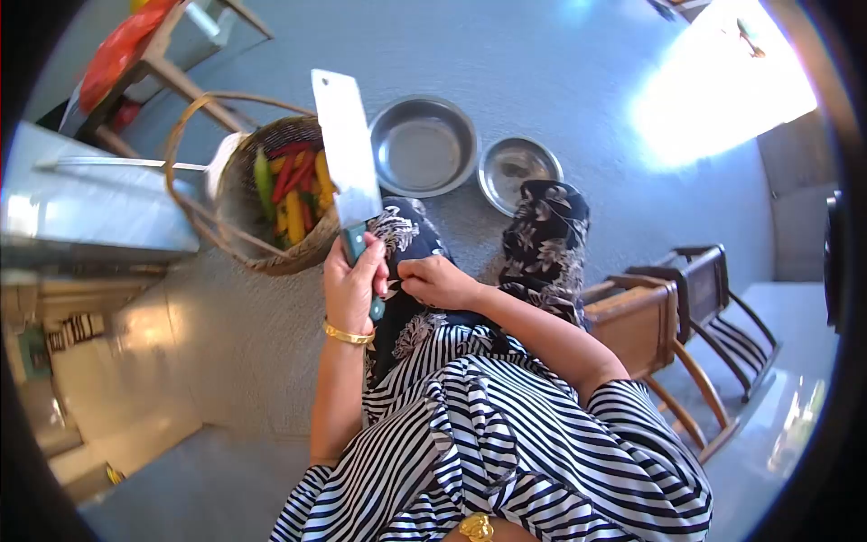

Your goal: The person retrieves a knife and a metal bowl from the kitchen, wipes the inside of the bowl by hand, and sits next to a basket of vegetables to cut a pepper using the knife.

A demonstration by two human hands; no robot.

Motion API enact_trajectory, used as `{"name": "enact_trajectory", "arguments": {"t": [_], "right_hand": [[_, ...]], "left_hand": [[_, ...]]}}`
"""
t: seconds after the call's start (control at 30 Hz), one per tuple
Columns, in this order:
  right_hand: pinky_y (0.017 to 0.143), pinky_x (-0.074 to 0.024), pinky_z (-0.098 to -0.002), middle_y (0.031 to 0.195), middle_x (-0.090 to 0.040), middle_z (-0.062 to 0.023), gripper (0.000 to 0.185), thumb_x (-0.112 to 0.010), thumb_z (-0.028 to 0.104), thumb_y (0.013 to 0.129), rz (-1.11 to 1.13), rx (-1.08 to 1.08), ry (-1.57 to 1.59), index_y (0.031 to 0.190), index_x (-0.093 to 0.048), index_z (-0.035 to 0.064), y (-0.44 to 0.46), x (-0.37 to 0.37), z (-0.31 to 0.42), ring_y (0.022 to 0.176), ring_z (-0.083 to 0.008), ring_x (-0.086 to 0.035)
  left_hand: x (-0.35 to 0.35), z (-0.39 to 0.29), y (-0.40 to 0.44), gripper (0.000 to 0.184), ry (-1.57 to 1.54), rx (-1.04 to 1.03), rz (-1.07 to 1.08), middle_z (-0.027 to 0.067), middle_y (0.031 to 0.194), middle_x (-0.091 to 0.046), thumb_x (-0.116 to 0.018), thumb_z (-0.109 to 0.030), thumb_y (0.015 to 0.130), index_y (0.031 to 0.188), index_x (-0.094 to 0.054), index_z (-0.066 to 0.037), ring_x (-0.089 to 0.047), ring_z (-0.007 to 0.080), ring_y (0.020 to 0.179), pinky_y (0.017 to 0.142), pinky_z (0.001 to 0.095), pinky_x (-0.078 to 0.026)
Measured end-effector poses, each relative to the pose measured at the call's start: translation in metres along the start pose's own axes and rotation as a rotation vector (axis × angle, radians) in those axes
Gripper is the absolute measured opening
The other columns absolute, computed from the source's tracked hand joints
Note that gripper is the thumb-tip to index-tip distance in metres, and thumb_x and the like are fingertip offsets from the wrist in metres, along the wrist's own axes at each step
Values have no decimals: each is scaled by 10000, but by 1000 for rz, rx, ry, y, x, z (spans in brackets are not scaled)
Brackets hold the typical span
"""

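My left hand (355,278) grips the green handle of a cleaver (348,144), its wide blade pointing up and away from me. My right hand (440,282) is curled closed beside it, over my lap, and nothing shows in its fingers. Just left of the blade stands a woven basket (291,262) with a tall handle. Inside it lie red peppers (291,172), yellow peppers (295,217) and a long green pepper (264,183). The blade covers part of the basket's right side in this view.
On the floor ahead are a larger metal basin (424,104) and a smaller metal basin (519,143). Wooden chairs (632,325) stand at my right. A metal-topped table (99,212) is at left, and a wooden stand (181,81) with a red plastic bag (122,50) is farther back.
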State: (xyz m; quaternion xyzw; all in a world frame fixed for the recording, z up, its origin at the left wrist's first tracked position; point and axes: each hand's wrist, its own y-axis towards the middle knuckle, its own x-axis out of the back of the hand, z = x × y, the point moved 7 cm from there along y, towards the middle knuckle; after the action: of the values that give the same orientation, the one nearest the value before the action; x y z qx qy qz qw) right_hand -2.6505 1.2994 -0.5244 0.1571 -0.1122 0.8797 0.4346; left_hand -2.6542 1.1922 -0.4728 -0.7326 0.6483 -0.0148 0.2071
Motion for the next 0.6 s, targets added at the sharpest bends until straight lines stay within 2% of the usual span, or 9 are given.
{"name": "enact_trajectory", "arguments": {"t": [0.03, 0.07, 0.1, 0.3, 0.37, 0.43, 0.5, 0.57, 0.6], "right_hand": [[491, -417, -355, 517, -493, -125, 130, -468, 143, 726, 40, -33, 170, 703, -479, 16, 3, -2, 4, 483, -259, -524], [458, -406, -296, 504, -478, -78, 121, -468, 129, 739, 91, -136, 313, 704, -478, 14, 4, -5, 3, 452, -162, -502], [448, -404, -268, 513, -488, -60, 116, -458, 113, 749, 123, -111, 301, 695, -475, 12, 6, -7, 5, 455, -122, -502], [442, -390, -236, 530, -492, -26, 119, -460, 107, 761, 348, -98, 513, 710, -510, 12, -11, -15, 37, 473, -100, -486], [475, -397, -227, 546, -485, -20, 152, -475, 133, 797, 592, -148, 483, 719, -509, 6, -28, -31, 38, 505, -96, -487], [488, -406, -230, 559, -498, -27, 177, -474, 143, 802, 821, -5, 531, 701, -516, 4, -52, -38, 66, 513, -96, -492], [511, -420, -246, 576, -513, -36, 167, -472, 139, 803, 823, 149, 397, 717, -524, 5, -57, -43, 66, 533, -105, -507], [568, -429, -257, 607, -520, -39, 125, -480, 117, 800, 435, 106, 270, 816, -531, 5, -40, -14, 50, 601, -109, -524], [630, -422, -258, 711, -531, -47, 180, -493, 143, 796, 364, 6, 442, 886, -518, -10, -35, 1, 43, 684, -111, -518]], "left_hand": [[-2, -5, -5, 90, -3, 13, -38, -1, 541, -457, -557, -110, 772, 803, -480, -76, -379, 51, 390, 350, 160, -309], [-3, -7, -8, 93, -4, 1, -59, 1, 543, -462, -561, -110, 768, 805, -481, -77, -383, 51, 389, 347, 158, -308], [-3, -9, -11, 96, -2, -15, -78, 2, 546, -467, -564, -109, 765, 806, -483, -78, -386, 51, 387, 343, 157, -306], [-24, -19, -26, 108, -74, -128, -29, 6, 564, -477, -564, -96, 772, 802, -471, -50, -408, 46, 388, 342, 158, -332], [-36, -23, -28, 114, -46, -107, 2, 1, 613, -487, -567, -109, 774, 807, -472, -58, -434, 38, 435, 349, 152, -355], [-49, -26, -30, 114, -61, -97, 40, -6, 609, -479, -566, -118, 777, 806, -471, -61, -445, 36, 461, 349, 153, -357], [-57, -28, -29, 113, -29, -107, 74, -10, 612, -477, -562, -129, 782, 803, -473, -63, -446, 35, 471, 348, 153, -351], [-59, -26, -24, 125, -28, -106, 117, -10, 561, -465, -572, -143, 779, 814, -478, -67, -401, 28, 407, 345, 151, -329], [-58, -23, -21, 128, 28, -87, 134, -9, 558, -461, -568, -148, 785, 817, -476, -66, -383, 28, 388, 347, 155, -325]]}}
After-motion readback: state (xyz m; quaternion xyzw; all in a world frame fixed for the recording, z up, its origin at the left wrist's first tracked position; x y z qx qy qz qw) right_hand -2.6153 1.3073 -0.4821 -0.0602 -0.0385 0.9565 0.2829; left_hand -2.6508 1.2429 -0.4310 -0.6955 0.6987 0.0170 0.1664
